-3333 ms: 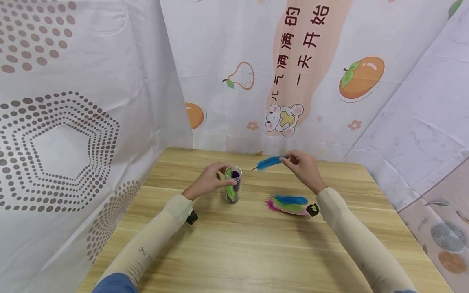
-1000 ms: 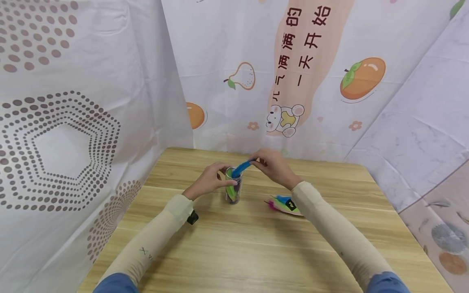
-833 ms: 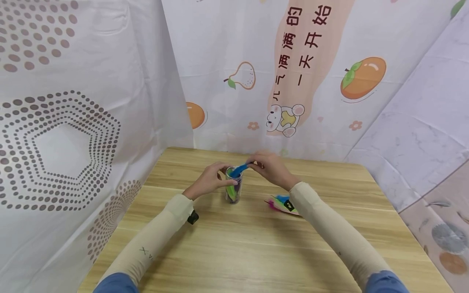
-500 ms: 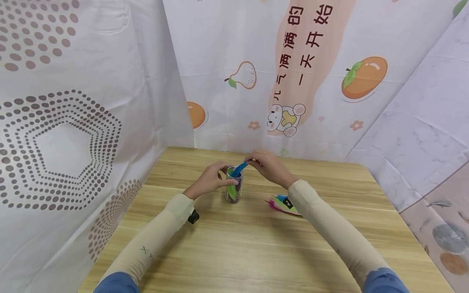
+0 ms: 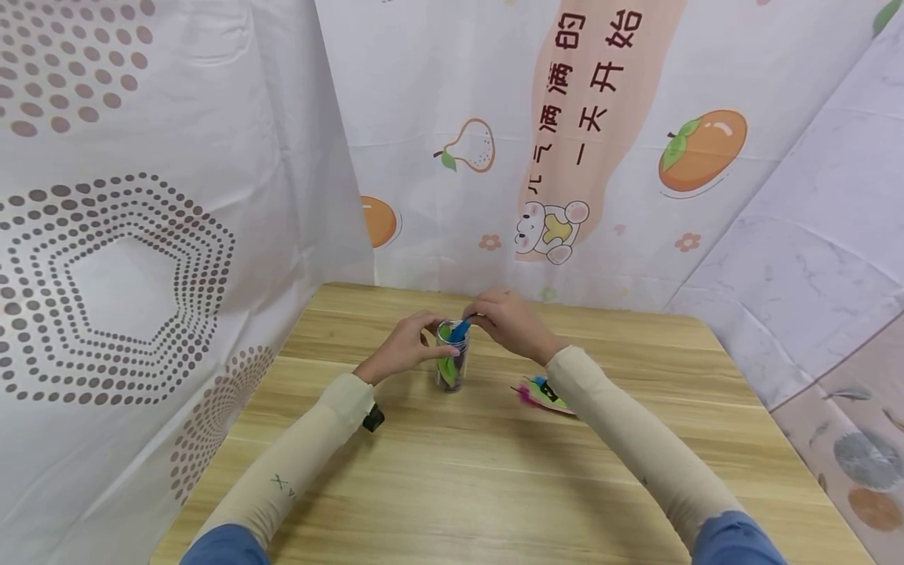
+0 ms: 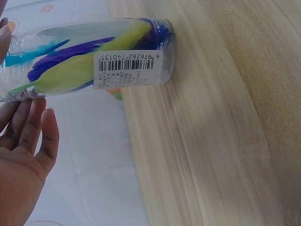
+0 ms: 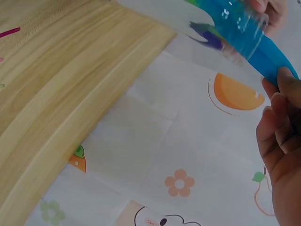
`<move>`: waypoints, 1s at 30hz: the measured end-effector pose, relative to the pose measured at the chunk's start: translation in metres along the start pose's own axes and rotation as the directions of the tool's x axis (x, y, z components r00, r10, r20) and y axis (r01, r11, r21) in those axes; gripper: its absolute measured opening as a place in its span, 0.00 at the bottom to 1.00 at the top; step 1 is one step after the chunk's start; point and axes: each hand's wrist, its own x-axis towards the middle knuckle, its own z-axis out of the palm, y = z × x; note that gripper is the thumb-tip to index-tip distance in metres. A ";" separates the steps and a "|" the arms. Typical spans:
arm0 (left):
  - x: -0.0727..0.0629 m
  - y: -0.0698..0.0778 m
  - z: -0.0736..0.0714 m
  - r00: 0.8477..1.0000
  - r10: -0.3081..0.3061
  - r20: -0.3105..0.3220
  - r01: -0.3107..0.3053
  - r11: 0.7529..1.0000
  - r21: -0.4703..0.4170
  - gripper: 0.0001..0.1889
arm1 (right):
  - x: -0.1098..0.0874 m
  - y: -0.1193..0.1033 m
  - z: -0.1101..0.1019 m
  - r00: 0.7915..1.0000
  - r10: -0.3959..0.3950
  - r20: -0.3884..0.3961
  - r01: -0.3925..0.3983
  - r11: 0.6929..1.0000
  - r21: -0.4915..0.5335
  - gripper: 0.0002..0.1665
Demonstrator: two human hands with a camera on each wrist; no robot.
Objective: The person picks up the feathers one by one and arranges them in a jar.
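A clear jar (image 5: 450, 383) stands upright on the wooden table, and my left hand (image 5: 401, 350) holds it near the mouth between thumb and fingers. Purple (image 6: 70, 52) and yellow-green feathers (image 6: 66, 75) lean inside it, behind a white barcode label (image 6: 128, 69) in the left wrist view. My right hand (image 5: 514, 326) pinches the upper end of a blue feather (image 7: 268, 59) between thumb and finger. The feather's lower part is inside the jar mouth. Below my right forearm lies a small pile of feathers (image 5: 558, 405) in pink, green and blue, partly covered by the sleeve.
The wooden table (image 5: 452, 479) ends at a printed white cloth (image 5: 424, 271) behind the jar. More cloth hangs along the left side (image 5: 282, 235) and the right side (image 5: 812, 259). A dark wrist camera (image 5: 373, 418) shows below the left wrist.
My right hand has carried the blue feather left from beside the jar to its mouth, then moved it down into it. My left hand has kept its hold on the jar.
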 end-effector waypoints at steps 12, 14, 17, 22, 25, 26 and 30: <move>0.000 -0.001 0.001 1.000 0.023 0.002 -0.023 0.999 -0.023 0.29 | 0.000 -0.003 0.018 0.993 -0.083 0.086 0.086 0.996 -0.024 0.08; 0.000 -0.001 0.001 1.000 0.024 0.001 -0.024 0.999 -0.022 0.29 | 0.000 -0.002 0.019 0.992 -0.080 0.095 0.082 0.996 -0.020 0.08; 0.000 -0.001 0.000 1.000 0.025 -0.001 -0.025 1.000 -0.019 0.29 | 0.000 -0.001 0.020 0.994 -0.072 0.083 0.072 0.997 0.006 0.09; 0.001 0.000 0.001 1.000 0.021 -0.007 -0.021 1.000 -0.017 0.29 | -0.003 0.001 0.015 0.998 -0.036 0.051 0.034 0.999 0.038 0.09; 0.001 0.000 0.001 1.000 0.015 -0.009 -0.016 1.000 -0.021 0.29 | -0.007 0.004 0.011 0.999 -0.002 0.035 0.000 0.999 0.052 0.08; 0.001 0.000 0.001 1.000 0.014 -0.008 -0.014 1.000 -0.021 0.29 | -0.008 0.005 0.010 1.000 0.008 0.027 -0.010 0.998 0.057 0.08; 0.001 -0.001 0.001 1.000 0.002 -0.009 -0.002 1.000 -0.020 0.29 | -0.017 0.012 0.005 0.999 0.029 -0.017 -0.028 0.997 0.071 0.08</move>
